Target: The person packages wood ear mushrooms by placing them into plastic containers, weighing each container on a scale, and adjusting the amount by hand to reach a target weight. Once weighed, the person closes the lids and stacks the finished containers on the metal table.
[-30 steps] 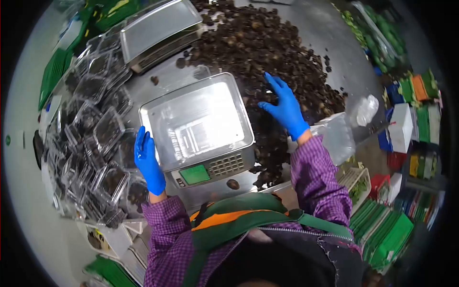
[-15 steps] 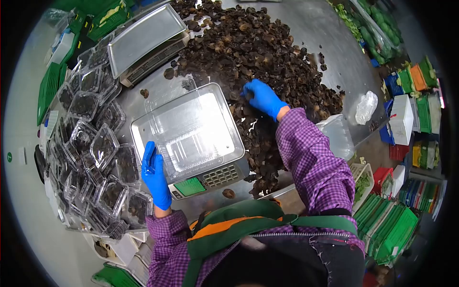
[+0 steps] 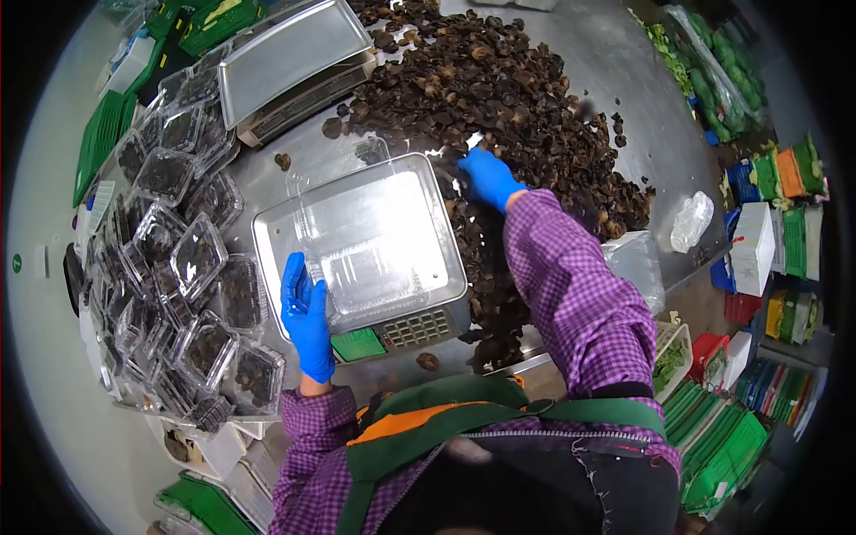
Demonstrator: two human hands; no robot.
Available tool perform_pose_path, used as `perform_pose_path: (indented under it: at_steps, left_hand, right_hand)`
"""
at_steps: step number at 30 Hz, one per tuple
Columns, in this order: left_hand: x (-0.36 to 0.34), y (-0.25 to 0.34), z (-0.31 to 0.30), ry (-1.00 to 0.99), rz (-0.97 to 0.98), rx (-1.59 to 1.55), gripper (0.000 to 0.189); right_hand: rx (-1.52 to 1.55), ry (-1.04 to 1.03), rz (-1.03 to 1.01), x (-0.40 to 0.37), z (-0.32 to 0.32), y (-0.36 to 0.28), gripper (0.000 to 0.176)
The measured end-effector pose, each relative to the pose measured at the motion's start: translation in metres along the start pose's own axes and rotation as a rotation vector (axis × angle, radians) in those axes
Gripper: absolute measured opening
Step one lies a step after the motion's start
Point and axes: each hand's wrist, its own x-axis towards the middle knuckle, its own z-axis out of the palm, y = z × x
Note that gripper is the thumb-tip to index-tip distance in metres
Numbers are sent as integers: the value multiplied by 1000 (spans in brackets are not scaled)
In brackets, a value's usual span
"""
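Observation:
An open clear plastic box (image 3: 361, 267) lies on the metal tray of a scale (image 3: 415, 330) with a green display. My left hand (image 3: 306, 316), in a blue glove, is at the near left edge of the tray beside the box, its fingers partly apart and nothing seen in them. My right hand (image 3: 490, 178), also gloved in blue, is at the left side of a large heap of dark brown mushroom-like pieces (image 3: 526, 98). Its fingers bend down into the pieces, and their tips are hidden.
Many filled clear boxes (image 3: 196, 259) are stacked at the left. A second scale (image 3: 294, 58) stands at the upper left. Empty clear lids or boxes (image 3: 635, 267) and a crumpled plastic bag (image 3: 691, 223) are at the right. Green crates (image 3: 722, 437) stand lower right.
The view has shifted slightly, moving the scale and boxes rightward in the picture. My right hand has moved a little left relative to the heap. My left hand's fingers have bent somewhat.

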Motion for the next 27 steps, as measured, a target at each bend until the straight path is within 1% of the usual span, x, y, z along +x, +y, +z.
perform_pose_path:
  at_steps: [1,2,3,5,6,8,9,11,12,13,14,16,17,18,19,20,22,24,25,26,27]
  left_hand:
    - [-1,-4,0,-12,45,8,51]
    - [-3,-8,1,-23,88,16,52]
    - [-4,-12,2,-15,79,9,52]
    - [-6,-18,3,-38,135,-5,53]
    - [-7,-18,3,-26,129,-3,53]
    - [-5,-19,8,-49,139,43,57]
    - [-3,-23,10,-44,165,1,58]
    - [-2,-20,16,-48,194,59,58]
    - [-2,-19,19,-63,225,115,58]
    - [-2,-20,19,-76,229,76,65]
    - [-2,-20,20,-69,229,76,65]
    - [-5,-18,21,-148,302,125,72]
    - [-7,-16,21,-167,315,155,79]
    - [-7,-19,21,-177,337,140,80]
    - [-8,-19,20,-172,339,181,80]
    - [-9,-19,18,-167,340,222,80]
    - [-11,-17,17,-169,348,236,80]
    - [-13,-19,13,-168,346,249,80]
    - [-14,-21,11,-182,343,235,80]
    - [-14,-22,10,-199,342,219,79]
    - [-14,-19,11,-179,330,219,75]
  right_hand:
    - [102,68,-54,-14,-2,5,42]
    - [148,93,-21,-25,-5,9,43]
    - [236,107,-58,-30,-12,16,44]
    - [394,167,-119,-46,-33,17,45]
    - [413,164,-81,-55,-47,11,43]
    - [558,233,-163,-71,-70,-7,42]
    - [558,225,-171,-79,-82,-21,42]
    - [908,148,-249,-96,-102,-63,31]
    - [875,116,-241,-103,-109,-84,29]
    - [904,125,-350,-100,-103,-99,28]
    - [932,135,-461,-97,-95,-113,27]
    - [967,57,-564,-92,-79,-144,28]
    - [803,171,-612,-88,-67,-160,33]
    - [637,283,-655,-84,-57,-174,38]
    - [466,301,-649,-83,-52,-187,40]
    - [344,296,-672,-81,-38,-192,47]
    - [234,263,-696,-82,-35,-198,56]
    - [298,186,-682,-88,-48,-190,64]
    - [396,185,-678,-94,-59,-183,66]
    - [504,103,-560,-104,-78,-181,64]
    - [497,198,-529,-102,-80,-164,63]
